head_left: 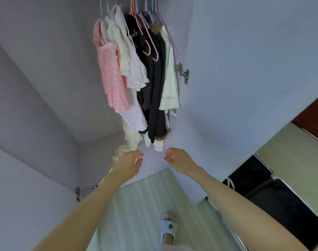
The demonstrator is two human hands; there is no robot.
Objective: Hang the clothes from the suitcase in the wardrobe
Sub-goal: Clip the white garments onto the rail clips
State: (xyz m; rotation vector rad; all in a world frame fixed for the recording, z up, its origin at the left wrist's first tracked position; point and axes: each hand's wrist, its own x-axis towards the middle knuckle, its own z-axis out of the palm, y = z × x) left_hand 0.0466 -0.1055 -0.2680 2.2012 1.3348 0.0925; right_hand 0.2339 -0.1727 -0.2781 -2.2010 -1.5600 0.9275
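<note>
Several garments hang on hangers inside the lilac wardrobe (45, 109): a pink checked dress (111, 77), white tops (134, 69), a dark coat (154, 91) and a cream piece (170, 82). A long cream sheer garment (131, 138) hangs lowest, and its bunched hem (119, 151) sits at my left hand (129, 161), whose curled fingers hold it. My right hand (176, 159) hovers just below a white cuff (158, 146) with loosely curled fingers and nothing in it. The open suitcase (274, 201), dark inside, lies on the floor at the lower right.
Empty pink and purple hangers (151, 42) hang among the clothes. The open wardrobe door (245, 69) stands on the right with a metal hinge (182, 71). Pale plank floor (136, 205) lies below, with my slippered foot (168, 229) on it.
</note>
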